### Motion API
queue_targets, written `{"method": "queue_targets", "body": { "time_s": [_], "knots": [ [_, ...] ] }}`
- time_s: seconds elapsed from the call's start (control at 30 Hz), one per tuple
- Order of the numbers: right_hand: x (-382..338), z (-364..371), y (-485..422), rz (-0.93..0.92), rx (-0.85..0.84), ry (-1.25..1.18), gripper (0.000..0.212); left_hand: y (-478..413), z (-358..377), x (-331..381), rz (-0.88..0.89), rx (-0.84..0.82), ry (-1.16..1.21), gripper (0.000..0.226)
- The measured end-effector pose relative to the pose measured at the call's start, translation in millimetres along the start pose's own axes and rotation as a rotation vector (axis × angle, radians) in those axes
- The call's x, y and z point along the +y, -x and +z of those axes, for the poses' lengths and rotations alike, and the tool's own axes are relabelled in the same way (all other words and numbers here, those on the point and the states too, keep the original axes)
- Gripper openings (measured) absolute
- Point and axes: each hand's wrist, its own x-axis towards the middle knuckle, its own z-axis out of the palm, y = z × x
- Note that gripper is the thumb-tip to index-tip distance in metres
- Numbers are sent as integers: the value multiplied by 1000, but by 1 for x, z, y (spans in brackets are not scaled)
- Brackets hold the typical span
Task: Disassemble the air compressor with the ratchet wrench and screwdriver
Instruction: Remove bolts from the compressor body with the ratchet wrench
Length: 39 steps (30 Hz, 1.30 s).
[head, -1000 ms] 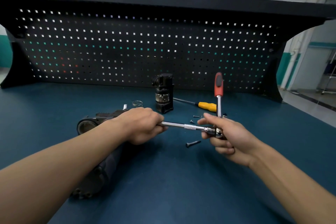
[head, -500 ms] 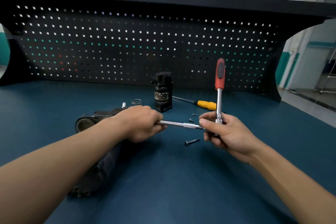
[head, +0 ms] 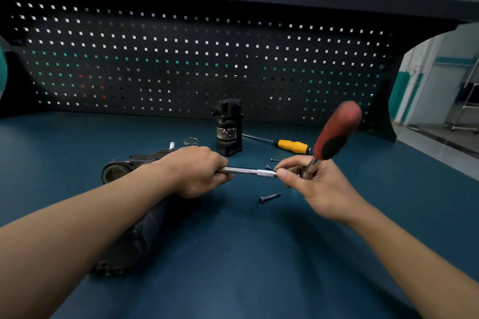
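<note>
Bare left hand (head: 197, 171), bare right hand (head: 320, 185), bare forearms (head: 108, 217)

The ratchet wrench (head: 334, 134) handle, upright before, now tilts rightward toward the camera in the right hand (head: 311, 184).

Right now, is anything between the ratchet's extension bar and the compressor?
Nothing visible. The left hand grips the far end of the silver extension bar over the black compressor body, hiding the contact point; the right hand holds the red-handled ratchet wrench. A loose black bolt lies below, clear of the bar.
</note>
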Motion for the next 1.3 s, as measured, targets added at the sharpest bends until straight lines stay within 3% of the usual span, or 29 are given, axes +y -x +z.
{"method": "queue_targets", "body": {
  "time_s": [0.17, 0.37, 0.47, 0.63, 0.77, 0.93, 1.03, 1.13, 1.3],
  "knots": [
    [-5, 0, 4, -35, 32, 68, 2, 0, 0, 1, -2, -6, -4, 40],
    [-8, 1, 4, -57, 31, -7, 9, 1, -2, 2, -8, -5, 7, 40],
    [-5, 0, 4, -66, 31, 69, 8, 1, -1, 1, -9, -6, 7, 40],
    [-4, 0, 2, 11, 27, 75, 3, 0, -1, 1, 1, -10, 0, 40],
    [-7, 1, 2, 100, 78, 79, 28, 1, -1, 1, 18, -17, -12, 40],
    [-23, 2, -1, 468, 52, -230, 76, 1, -1, 1, 24, -1, -16, 34],
    [-27, 0, -1, 621, -48, -448, 72, 2, -2, 2, 26, 12, -8, 32],
    [-24, -2, 0, 625, -91, -524, 64, 1, -1, 2, 30, 22, -6, 33],
    [-23, -2, 0, 602, -91, -520, 69, 2, 0, 1, 17, 8, 12, 35]
  ]
}}
